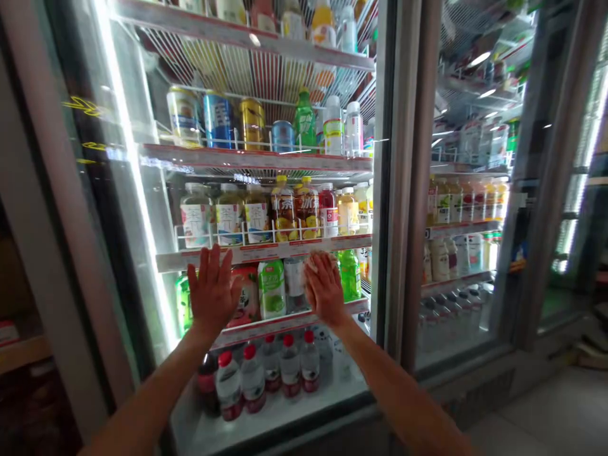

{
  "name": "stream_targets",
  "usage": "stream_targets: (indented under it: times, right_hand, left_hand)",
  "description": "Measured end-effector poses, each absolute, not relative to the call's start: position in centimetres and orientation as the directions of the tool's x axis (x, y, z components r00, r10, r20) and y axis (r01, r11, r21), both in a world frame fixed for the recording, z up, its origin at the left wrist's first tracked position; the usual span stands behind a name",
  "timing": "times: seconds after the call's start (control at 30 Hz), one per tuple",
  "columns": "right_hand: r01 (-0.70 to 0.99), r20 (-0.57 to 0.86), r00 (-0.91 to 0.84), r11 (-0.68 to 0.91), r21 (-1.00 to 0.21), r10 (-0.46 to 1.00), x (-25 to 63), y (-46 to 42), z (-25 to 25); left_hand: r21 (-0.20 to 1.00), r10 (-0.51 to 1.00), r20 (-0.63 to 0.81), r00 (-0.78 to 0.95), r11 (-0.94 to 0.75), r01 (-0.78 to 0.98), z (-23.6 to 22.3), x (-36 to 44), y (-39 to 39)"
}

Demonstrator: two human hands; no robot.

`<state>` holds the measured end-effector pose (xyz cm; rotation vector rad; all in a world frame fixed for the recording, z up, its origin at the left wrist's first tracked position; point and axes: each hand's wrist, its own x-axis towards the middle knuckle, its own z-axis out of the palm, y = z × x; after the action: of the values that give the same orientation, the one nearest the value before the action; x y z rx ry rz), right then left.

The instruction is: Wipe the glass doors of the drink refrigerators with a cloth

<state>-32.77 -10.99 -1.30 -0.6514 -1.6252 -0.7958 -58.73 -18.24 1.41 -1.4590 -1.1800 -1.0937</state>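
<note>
Glass cooler door (386,183); 冰茶 bottles (284,212); left hand (213,288) flat, cloth (308,265) in right hand (327,288)

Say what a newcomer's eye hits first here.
First, the left hand, spread open left of centre, and the right hand, holding a pale cloth just right of centre. Next, the bright light strip down the picture's left side, then the red-capped bottles below the hands.

The one head-worn view faced forward and down, close before a tall, grey-metal-framed glass cooler door (406,190); rightward, a similar grey-metal-framed glass door (427,126) stood farther off, at a slant.
</note>
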Motion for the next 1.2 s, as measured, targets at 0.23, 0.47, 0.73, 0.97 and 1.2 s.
stream_targets:
  times: [0.23,0.47,0.73,0.97,1.2]
  right_hand:
    - [0.795,0.943,0.333,0.531,-0.292,0.020,-30.6,-9.7,-1.9]
    - [0.820,0.999,0.010,0.572,-0.028,0.036,-31.1,-10.8,-4.8]
    - [0.760,0.977,-0.186,0.646,0.074,0.107,-31.8,-11.6,-7.6]
    - [0.811,0.958,0.270,0.514,-0.281,0.096,-30.4,-10.6,-8.5]
    - [0.780,0.979,-0.169,0.623,0.061,0.116,-32.3,-12.1,-10.3]
  left_hand:
    - [-0.060,0.210,0.974,0.082,-0.107,0.992,-1.5,-57.7,-18.6]
    - [-0.078,0.252,0.961,0.109,-0.132,0.988,-3.0,-58.0,-19.0]
    - [-0.072,0.251,0.963,0.099,-0.115,0.991,-4.5,-58.1,-19.2]
    - [-0.083,0.265,0.958,0.110,-0.113,0.990,-6.1,-57.9,-19.6]
    - [-0.139,0.244,0.956,0.165,-0.123,0.983,-6.7,-58.6,-19.9]
